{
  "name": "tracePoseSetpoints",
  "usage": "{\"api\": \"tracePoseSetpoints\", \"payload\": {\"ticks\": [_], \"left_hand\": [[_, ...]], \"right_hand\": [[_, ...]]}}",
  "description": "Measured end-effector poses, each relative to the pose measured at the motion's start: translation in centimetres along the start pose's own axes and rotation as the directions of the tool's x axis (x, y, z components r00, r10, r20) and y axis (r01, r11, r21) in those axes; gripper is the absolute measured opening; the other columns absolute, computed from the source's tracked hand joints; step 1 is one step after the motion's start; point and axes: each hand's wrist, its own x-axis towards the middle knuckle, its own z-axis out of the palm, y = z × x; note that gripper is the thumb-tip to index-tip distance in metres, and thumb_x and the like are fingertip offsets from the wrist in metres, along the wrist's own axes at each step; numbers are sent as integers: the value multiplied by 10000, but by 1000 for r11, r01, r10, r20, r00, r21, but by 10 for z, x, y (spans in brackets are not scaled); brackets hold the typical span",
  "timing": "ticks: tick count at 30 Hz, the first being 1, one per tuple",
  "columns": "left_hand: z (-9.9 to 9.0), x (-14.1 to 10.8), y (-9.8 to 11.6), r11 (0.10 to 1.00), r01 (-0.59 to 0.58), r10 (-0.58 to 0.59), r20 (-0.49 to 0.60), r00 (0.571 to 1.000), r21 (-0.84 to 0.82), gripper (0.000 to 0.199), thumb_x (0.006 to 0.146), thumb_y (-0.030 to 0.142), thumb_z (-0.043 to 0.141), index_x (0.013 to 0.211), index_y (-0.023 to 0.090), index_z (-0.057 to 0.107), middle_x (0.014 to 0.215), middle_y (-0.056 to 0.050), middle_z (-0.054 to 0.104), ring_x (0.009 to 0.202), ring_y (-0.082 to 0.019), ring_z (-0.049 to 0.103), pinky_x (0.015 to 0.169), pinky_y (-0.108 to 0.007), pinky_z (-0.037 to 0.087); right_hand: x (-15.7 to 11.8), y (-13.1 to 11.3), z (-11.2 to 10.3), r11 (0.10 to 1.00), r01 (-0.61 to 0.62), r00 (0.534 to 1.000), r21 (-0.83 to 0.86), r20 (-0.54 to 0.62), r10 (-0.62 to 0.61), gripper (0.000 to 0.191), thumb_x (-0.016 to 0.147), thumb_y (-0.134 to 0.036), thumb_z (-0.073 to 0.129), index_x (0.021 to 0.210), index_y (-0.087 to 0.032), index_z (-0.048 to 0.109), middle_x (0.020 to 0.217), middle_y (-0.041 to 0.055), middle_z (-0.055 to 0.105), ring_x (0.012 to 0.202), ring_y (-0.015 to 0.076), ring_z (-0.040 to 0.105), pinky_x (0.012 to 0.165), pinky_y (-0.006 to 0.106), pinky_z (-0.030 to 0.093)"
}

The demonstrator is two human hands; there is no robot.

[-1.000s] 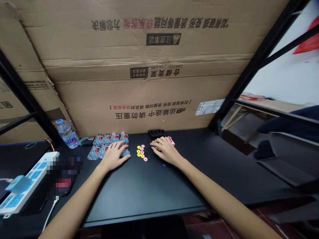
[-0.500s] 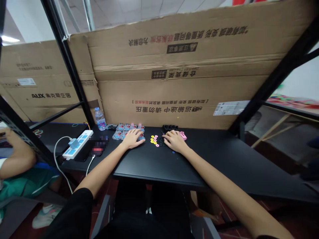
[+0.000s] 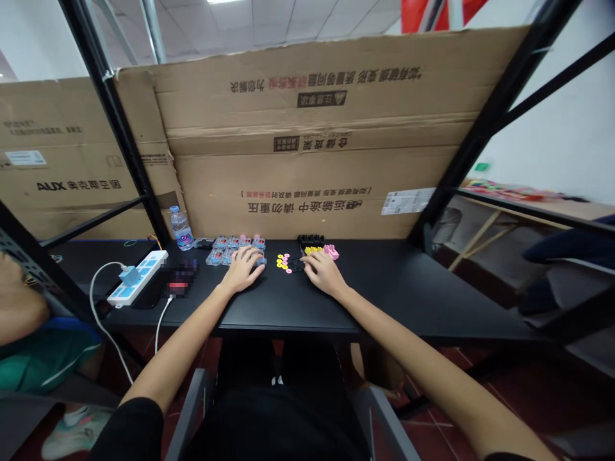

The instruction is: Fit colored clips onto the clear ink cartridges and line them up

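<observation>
Rings [image 3: 285,261] are set on the tabletop [image 3: 288,307] between the left hand [image 3: 241,272], spread open over clear cases [image 3: 214,257], and the right hand [image 3: 324,272], curled by yellow pieces [image 3: 313,250]; neither is clearly nearer. Whether anything is gripped by the right cannot be told.

water bottle [image 3: 182,230] before cardboard panel [image 3: 293,173] | blue plug [image 3: 129,276] on power strip [image 3: 150,269] | co-worker [image 3: 48,355] far left

the desk [image 3: 384,307] is smooth with a soft sheen, the cardboard [image 3: 307,173] matt and creased, its label [image 3: 408,201] paper; packs [image 3: 215,257] and bottle [image 3: 182,233] are clear, glossy plastic, the power strip [image 3: 138,280] smooth plastic.
</observation>
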Motion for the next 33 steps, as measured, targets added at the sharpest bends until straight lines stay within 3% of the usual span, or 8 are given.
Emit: {"api": "tracePoseSetpoints", "payload": {"ticks": [3, 7, 14, 20, 26, 33], "left_hand": [[-5, -14, 13, 999, 45, -45, 0, 999, 11, 427, 1058, 408, 503, 1455, 275, 587, 1577, -94, 551, 1546, -330, 355, 1271, -545, 251], [-13, -31, 19, 981, 192, -192, -3, 981, 39, 537, 1004, 375, 537, 1530, 267, 518, 1585, -131, 519, 1525, -379, 361, 1258, -581, 261], [-8, -53, -1, 927, 367, -375, 145, 916, 79, 633, 1024, 610, 495, 1558, 270, 490, 1668, -157, 406, 1539, -387, 369, 1234, -576, 324], [3, -52, -7, 920, 371, -390, 182, 903, 127, 674, 1029, 690, 439, 1552, 276, 530, 1673, -159, 403, 1558, -377, 365, 1266, -545, 296], [6, -53, -8, 926, 356, -374, 176, 911, 127, 687, 1030, 708, 402, 1539, 270, 547, 1618, -150, 485, 1517, -361, 422, 1265, -531, 300], [10, -58, -7, 919, 380, -394, 233, 889, 104, 850, 981, 829, 348, 1610, 271, 475, 1726, -135, 379, 1631, -397, 254, 1306, -594, 192]], "right_hand": [[-13, -9, -6, 997, -62, 998, 50, 9, 62, 360, 1044, -256, 407, 1131, -242, 756, 1117, 113, 742, 1078, 289, 688, 978, 457, 539], [-19, -11, -9, 984, -169, 985, 55, 24, 168, 365, 1031, -277, 399, 1139, -227, 743, 1136, 129, 738, 1111, 301, 686, 1007, 473, 542], [-23, -14, -10, 965, -260, 961, -10, 89, 260, 347, 990, -264, 463, 1238, -206, 698, 1242, 150, 701, 1177, 316, 657, 1005, 458, 525], [-37, -23, -12, 955, -293, 938, -54, 175, 298, 386, 1004, -324, 498, 1310, -190, 692, 1297, 150, 702, 1190, 319, 641, 1034, 458, 501], [-38, -18, -7, 951, -299, 907, -85, 285, 310, 511, 1062, -430, 431, 1484, -219, 626, 1587, 132, 568, 1477, 337, 493, 1219, 523, 370], [-38, -14, 1, 952, -282, 876, -121, 372, 307, 645, 1084, -545, 356, 1617, -211, 501, 1707, 140, 422, 1580, 356, 384, 1276, 555, 302]]}}
